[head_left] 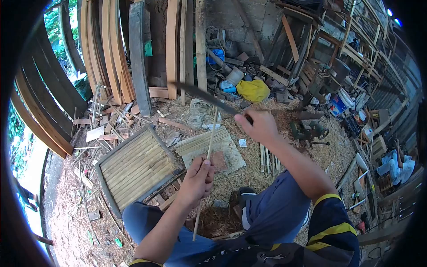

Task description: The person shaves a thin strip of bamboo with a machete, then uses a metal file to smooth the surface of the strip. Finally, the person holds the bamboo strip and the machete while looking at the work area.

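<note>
Above a shavings-strewn floor (178,222), left-hand (194,183) fingers close around a slender stick (212,139), while the right hand (262,127) grips a long-bladed knife (202,95) by its upper end. The step appears to be blade work; any stroke calls for a steady stick. Far right, a white bucket's (346,99) contents are indistinct.
</note>
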Demonstrator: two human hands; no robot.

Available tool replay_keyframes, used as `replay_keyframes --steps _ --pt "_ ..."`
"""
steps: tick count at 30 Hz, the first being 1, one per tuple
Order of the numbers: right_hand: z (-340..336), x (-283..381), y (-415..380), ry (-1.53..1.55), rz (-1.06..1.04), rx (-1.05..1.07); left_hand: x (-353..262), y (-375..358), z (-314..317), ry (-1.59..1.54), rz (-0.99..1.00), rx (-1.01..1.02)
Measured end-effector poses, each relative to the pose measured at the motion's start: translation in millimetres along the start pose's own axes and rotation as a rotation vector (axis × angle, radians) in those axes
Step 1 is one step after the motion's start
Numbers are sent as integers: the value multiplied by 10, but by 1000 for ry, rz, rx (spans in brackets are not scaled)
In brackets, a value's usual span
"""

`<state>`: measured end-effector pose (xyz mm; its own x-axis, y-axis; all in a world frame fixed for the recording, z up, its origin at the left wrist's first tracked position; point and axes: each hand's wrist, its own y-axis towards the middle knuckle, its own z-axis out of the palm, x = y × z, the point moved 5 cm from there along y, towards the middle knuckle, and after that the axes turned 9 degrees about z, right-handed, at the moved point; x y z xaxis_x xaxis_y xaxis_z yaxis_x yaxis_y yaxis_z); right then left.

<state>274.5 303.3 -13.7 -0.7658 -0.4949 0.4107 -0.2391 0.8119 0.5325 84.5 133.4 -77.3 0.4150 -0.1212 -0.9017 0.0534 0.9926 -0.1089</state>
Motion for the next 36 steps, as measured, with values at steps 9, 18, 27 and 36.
replay_keyframes --steps 9,18,27,36 --pt "95 312 -134 -123 -298 79 -33 5 2 -34 2 25" --pt "102 245 -232 -98 -393 96 -63 9 5 -138 -72 56" --pt "86 273 -221 -46 -328 153 -72 25 -6 -185 -92 92" --pt "117 163 -184 -71 -313 127 -74 -10 33 -149 -85 66"
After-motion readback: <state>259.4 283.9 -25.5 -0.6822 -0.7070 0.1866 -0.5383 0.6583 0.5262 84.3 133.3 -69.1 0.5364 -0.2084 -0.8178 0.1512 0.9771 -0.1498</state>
